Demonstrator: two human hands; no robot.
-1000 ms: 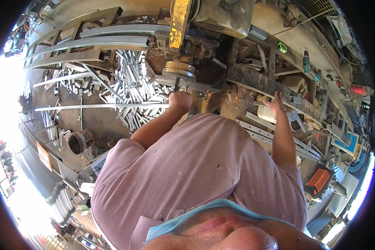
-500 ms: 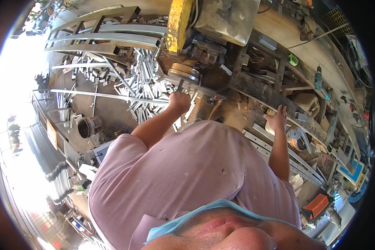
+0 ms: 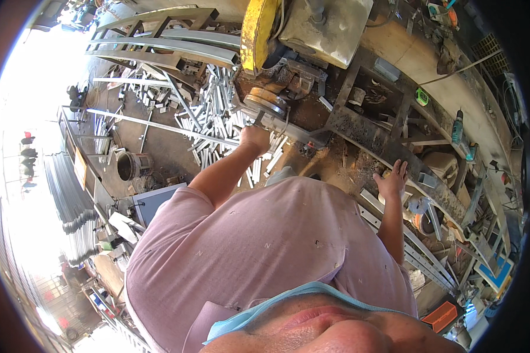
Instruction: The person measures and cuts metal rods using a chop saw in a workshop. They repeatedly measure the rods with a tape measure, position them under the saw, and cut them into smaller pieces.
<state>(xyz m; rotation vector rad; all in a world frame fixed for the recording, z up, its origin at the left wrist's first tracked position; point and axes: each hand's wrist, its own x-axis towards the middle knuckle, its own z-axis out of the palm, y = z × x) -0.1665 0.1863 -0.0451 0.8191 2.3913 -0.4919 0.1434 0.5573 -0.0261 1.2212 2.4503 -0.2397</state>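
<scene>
My left hand (image 3: 255,140) is closed round the screw handle (image 3: 259,119) on the front of a cut-off saw's clamp; the fingers' far side is hidden. Behind that handle sits a round brass-coloured wheel (image 3: 266,101), under the saw's chipped yellow blade guard (image 3: 254,35). A long thin metal bar (image 3: 159,125) runs in from the left and its end lies by my left wrist. My right hand (image 3: 393,179) holds nothing; with fingers apart it rests at the near edge of the dark steel bench (image 3: 365,138).
Many short cut metal pieces (image 3: 217,97) lie heaped on the floor at left. Welded frames (image 3: 153,56) stand behind them. A bucket (image 3: 129,166) is at the left. On the right are a green tape measure (image 3: 421,96), a drill (image 3: 457,126) and punched steel strips (image 3: 407,242).
The whole view has shifted slightly. My left hand stays on the screw handle. The fingers of my right hand have spread a little wider at the bench edge.
</scene>
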